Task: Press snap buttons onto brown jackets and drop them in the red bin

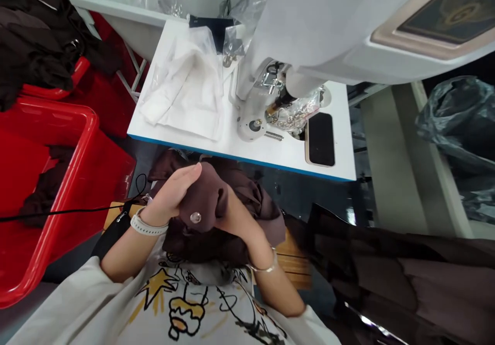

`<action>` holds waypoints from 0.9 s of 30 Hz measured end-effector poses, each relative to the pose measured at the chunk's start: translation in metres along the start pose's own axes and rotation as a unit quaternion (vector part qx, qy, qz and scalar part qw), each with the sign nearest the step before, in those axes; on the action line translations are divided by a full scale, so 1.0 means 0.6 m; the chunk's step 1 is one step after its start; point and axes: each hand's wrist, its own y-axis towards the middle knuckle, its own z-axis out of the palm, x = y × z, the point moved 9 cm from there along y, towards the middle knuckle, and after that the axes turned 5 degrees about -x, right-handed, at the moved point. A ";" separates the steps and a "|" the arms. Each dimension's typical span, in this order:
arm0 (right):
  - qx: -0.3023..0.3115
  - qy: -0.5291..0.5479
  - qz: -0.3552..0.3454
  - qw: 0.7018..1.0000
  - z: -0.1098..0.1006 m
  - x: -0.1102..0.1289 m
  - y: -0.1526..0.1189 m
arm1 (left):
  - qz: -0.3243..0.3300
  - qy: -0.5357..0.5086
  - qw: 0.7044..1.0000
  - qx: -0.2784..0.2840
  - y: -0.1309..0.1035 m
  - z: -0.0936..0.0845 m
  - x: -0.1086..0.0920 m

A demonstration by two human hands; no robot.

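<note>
A dark brown garment [266, 206] lies bunched over my lap, below the table's front edge. My left hand [175, 190] grips one fold of it from the left, its thumb lying along the top of the cloth. A round, shiny, clear-looking button or snap [195, 217] sits on that raised fold. From the right, my right hand [231, 213] holds the same fold, and its fingers are largely hidden by the fabric. Just beyond the edge stands a white machine [251, 113] with a small round post at its front.
White sheets [189, 92] and a phone [320, 140] lie on the white table [174, 135]. A red bin [83, 144] with dark cloth stands at left, crossed by a black cable [77, 211]. More dark garments [379, 278] hang or lie at right, near a clear plastic bag [460, 113].
</note>
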 end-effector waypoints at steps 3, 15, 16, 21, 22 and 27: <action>-0.075 0.086 0.014 0.993 0.018 -0.022 0.015 | 0.031 -0.065 0.996 0.048 -0.002 0.014 -0.038; -0.340 -0.080 0.064 0.935 -0.244 -0.122 -0.039 | -0.115 0.118 0.971 0.172 0.017 0.004 0.166; -0.405 -0.156 0.043 0.900 -0.284 -0.118 -0.044 | -0.125 0.099 0.974 0.161 0.020 0.004 0.181; -0.466 -0.307 0.080 0.826 -0.377 -0.161 -0.016 | -0.125 0.058 0.983 0.124 0.034 -0.013 0.215; -0.462 -0.308 0.090 0.827 -0.382 -0.171 -0.010 | -0.124 0.057 0.984 0.118 0.036 -0.017 0.216; -0.457 -0.297 0.102 0.832 -0.383 -0.183 -0.005 | -0.120 0.070 0.985 0.097 0.038 -0.031 0.214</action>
